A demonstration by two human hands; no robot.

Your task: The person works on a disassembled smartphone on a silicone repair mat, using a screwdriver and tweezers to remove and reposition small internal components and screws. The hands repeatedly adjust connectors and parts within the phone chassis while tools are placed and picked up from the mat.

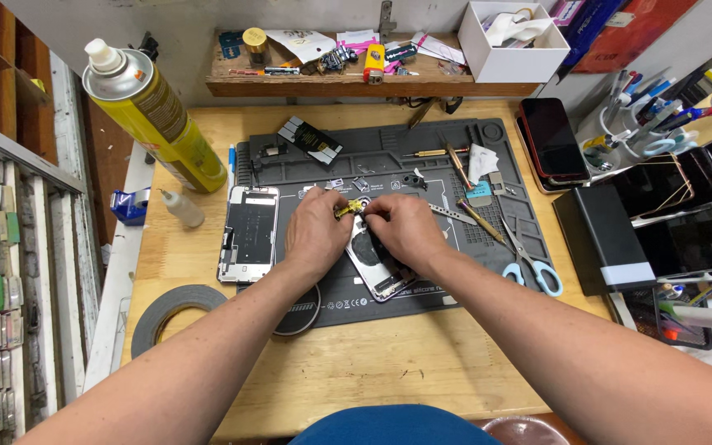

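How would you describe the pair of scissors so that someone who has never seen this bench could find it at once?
Start at the dark grey work mat in the middle of the wooden bench, then go to its lower right corner, right of the person's right hand. The scissors lie there, blades pointing up and left. Their pale blue handle loops set them apart from the slim metal tools beside them.

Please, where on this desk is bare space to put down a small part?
Bare wood lies along the near table edge, between the grey mat and the person. The mat's right side is crowded with scissors and tweezers; the tape roll takes the left.
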